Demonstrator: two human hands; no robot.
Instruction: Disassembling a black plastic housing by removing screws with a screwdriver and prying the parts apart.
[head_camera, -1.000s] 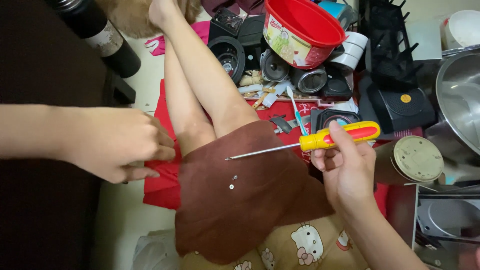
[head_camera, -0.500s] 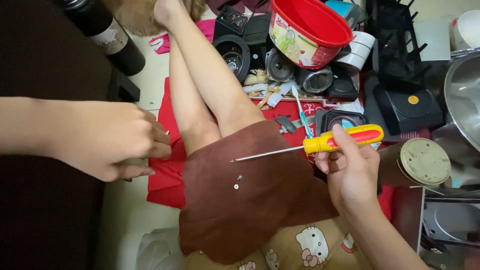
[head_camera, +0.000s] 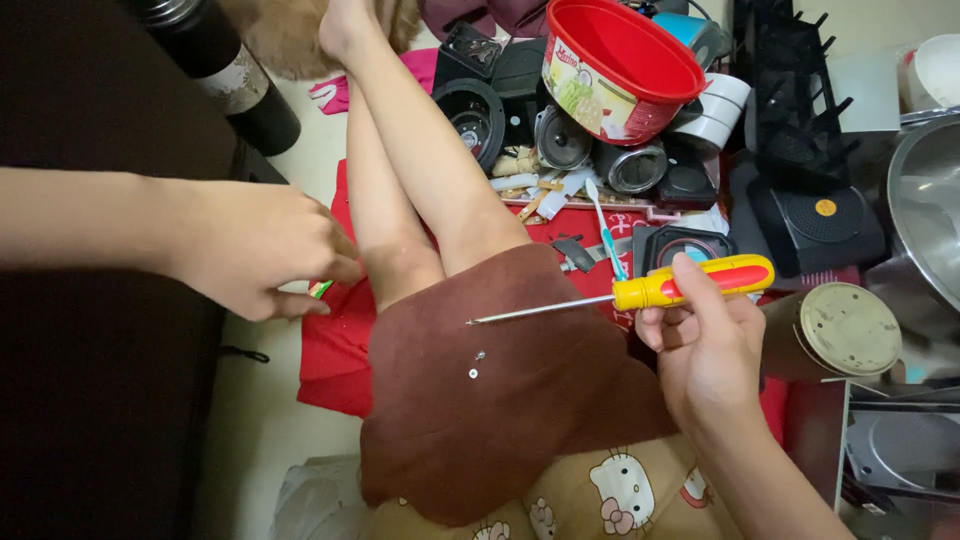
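My right hand (head_camera: 705, 345) grips a screwdriver (head_camera: 690, 283) with a yellow and red handle; its thin metal shaft points left over my lap. Two small screws (head_camera: 476, 364) lie on the brown cloth (head_camera: 500, 400) covering my thighs, just below the shaft tip. My left hand (head_camera: 255, 250) hovers at the left beside my knee, fingers pinched together near a small green item on the red cloth (head_camera: 335, 340); whether it holds anything is hidden. My bare legs (head_camera: 420, 180) stretch away from me.
A red plastic bowl (head_camera: 615, 70) sits on dismantled black speaker parts (head_camera: 560, 135) ahead. A round tin lid (head_camera: 850, 328) and a steel pot (head_camera: 930, 215) are at the right. A dark bottle (head_camera: 225, 70) stands at the upper left.
The view has shifted slightly. My left hand has closed its fingers a little more near the red cloth. The screwdriver stays level in my right hand.
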